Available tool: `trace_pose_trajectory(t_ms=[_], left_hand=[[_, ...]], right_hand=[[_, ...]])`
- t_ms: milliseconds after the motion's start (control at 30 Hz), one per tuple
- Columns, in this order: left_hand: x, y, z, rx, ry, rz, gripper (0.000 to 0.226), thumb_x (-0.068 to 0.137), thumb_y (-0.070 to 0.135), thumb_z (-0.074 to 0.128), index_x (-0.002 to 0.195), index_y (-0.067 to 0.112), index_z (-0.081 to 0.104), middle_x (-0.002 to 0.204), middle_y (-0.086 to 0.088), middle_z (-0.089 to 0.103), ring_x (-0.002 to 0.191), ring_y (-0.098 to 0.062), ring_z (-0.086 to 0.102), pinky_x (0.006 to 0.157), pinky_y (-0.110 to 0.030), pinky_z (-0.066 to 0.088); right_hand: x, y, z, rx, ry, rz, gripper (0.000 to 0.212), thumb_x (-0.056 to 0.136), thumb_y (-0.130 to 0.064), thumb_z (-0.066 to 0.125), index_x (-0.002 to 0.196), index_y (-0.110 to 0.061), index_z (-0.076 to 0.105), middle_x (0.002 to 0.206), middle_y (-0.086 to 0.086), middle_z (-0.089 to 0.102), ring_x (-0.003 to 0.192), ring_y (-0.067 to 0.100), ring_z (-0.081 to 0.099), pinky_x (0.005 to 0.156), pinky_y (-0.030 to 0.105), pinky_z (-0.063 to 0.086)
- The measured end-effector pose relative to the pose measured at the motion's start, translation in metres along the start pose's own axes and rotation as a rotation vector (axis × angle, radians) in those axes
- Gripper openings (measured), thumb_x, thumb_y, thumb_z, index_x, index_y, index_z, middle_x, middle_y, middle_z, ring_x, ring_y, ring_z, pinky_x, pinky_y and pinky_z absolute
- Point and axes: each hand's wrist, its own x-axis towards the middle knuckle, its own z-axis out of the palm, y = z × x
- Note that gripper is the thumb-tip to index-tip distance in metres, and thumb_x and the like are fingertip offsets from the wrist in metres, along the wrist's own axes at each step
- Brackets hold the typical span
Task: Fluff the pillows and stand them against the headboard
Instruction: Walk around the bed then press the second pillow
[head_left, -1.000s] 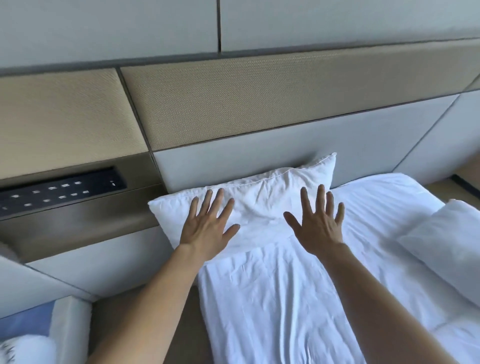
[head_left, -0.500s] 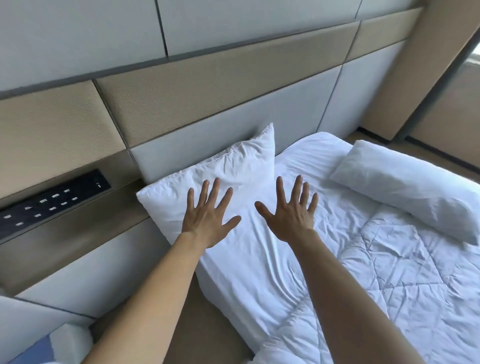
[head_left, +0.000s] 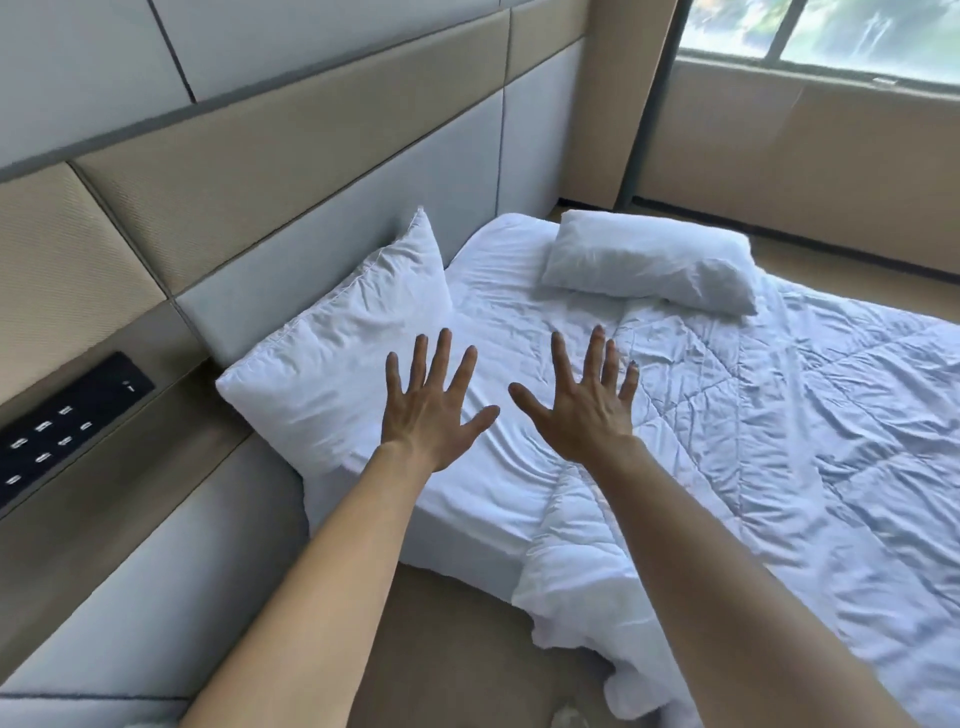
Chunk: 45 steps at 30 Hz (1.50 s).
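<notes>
A white pillow (head_left: 337, 358) leans upright against the padded grey and beige headboard (head_left: 322, 171) at the bed's near corner. A second white pillow (head_left: 649, 262) lies flat further along the mattress, apart from the headboard. My left hand (head_left: 428, 410) hovers with fingers spread in front of the first pillow's lower right part, holding nothing. My right hand (head_left: 589, 402) is spread open above the sheet, to the right of that pillow, also empty.
A crumpled white quilt (head_left: 769, 467) covers the right part of the bed and hangs over its near edge. A dark switch panel (head_left: 67, 431) sits in the ledge at left. Beige floor runs beside the bed; a window (head_left: 831, 36) is at the far right.
The view has swung right, bringing the second pillow and the window into sight. Both hands have come off the leaning pillow and shifted right, still spread open.
</notes>
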Motion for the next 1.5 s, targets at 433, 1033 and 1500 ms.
trace_pose_trajectory(t_ms=[433, 1033, 1500], left_hand=[[-0.094, 0.22, 0.066, 0.022, -0.171, 0.448, 0.096, 0.076, 0.083, -0.009, 0.16, 0.037, -0.014, 0.166, 0.0, -0.03, 0.154, -0.029, -0.025, 0.121, -0.062, -0.011], [-0.273, 0.56, 0.139, 0.101, -0.421, 0.953, 0.085, 0.093, 0.079, 0.016, 0.162, 0.034, -0.008, 0.17, 0.0, -0.017, 0.157, -0.03, -0.011, 0.125, -0.057, 0.004], [-0.264, 0.818, 0.176, 0.139, -0.511, 1.329, 0.083, 0.094, 0.078, 0.015, 0.161, 0.036, -0.009, 0.169, 0.003, -0.021, 0.156, -0.027, -0.017, 0.126, -0.055, -0.003]], right_hand=[[-0.214, 0.189, 0.032, 0.029, -0.145, 0.491, 0.099, 0.084, -0.089, 0.013, 0.159, -0.031, -0.018, 0.161, 0.015, -0.035, 0.149, 0.041, -0.029, 0.117, 0.059, -0.021], [-0.51, 0.456, 0.061, 0.242, -0.207, 1.07, 0.097, 0.086, -0.086, 0.013, 0.162, -0.028, -0.005, 0.168, 0.016, -0.011, 0.151, 0.044, -0.02, 0.12, 0.061, -0.011], [-0.584, 0.635, 0.057, 0.284, -0.095, 1.505, 0.091, 0.09, -0.082, 0.017, 0.162, -0.028, 0.006, 0.169, 0.012, -0.002, 0.153, 0.04, -0.008, 0.121, 0.063, -0.001]])
